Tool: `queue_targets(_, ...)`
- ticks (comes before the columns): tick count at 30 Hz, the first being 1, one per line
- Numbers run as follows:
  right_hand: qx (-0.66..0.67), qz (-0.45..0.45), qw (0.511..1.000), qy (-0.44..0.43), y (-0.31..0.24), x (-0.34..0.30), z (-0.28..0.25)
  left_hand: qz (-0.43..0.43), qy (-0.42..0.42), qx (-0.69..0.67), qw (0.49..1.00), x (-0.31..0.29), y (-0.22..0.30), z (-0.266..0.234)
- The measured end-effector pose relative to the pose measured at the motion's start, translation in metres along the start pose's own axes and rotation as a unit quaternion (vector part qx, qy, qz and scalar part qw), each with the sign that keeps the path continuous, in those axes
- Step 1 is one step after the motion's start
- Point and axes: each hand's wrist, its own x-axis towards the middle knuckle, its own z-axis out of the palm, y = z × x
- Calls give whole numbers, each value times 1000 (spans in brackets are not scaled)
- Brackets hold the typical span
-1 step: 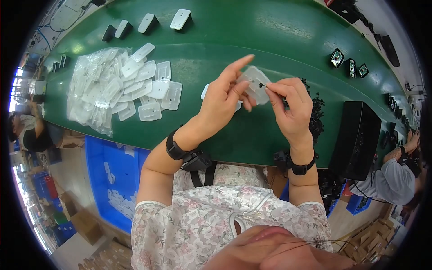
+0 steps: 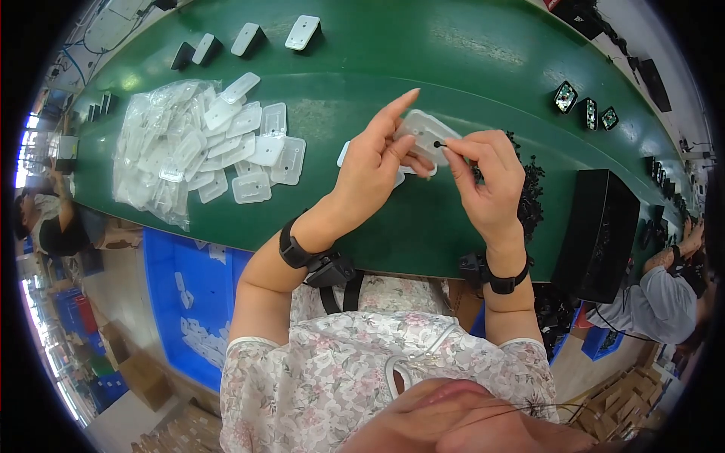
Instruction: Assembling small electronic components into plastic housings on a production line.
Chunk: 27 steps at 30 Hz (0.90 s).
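Between thumb and fingers, my left hand point(image 2: 370, 162) grips a translucent white plastic plate point(image 2: 424, 130) with rounded corners, its index finger stretched out past the edge. My right hand point(image 2: 491, 177) pinches a small black plug-like piece point(image 2: 439, 143) against the face of the plate. Whether the piece sits in a hole of the plate I cannot tell. Below my left hand, other white plates point(image 2: 343, 154) show partly on the green table. Beside my right hand lies a heap of small black pieces point(image 2: 533, 192), partly hidden by that hand.
A pile of white plates point(image 2: 226, 143), partly in a clear bag, covers the table point(image 2: 362, 98) on the left. Several white-topped black housings point(image 2: 303, 32) stand at the back. A black box point(image 2: 593, 234) is at right, a blue bin point(image 2: 170, 302) below left. Other people work at both sides.
The plate in my left hand has turned and tilted slightly. My right hand stays nearly in place with the black piece at its fingertips.
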Motion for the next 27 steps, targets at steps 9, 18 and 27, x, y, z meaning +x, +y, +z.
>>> queue_targets(9,158,232,959,-36,-7,-5,4,5,-36,-23,999,-3,-14,2)
queue_targets(18,284,326,900,-54,-2,-7,3,70,-26,69,995,-4,-15,3)
queue_targets(27,379,376,845,-48,-6,-1,4,193,-10,177,965,-2,-15,4)
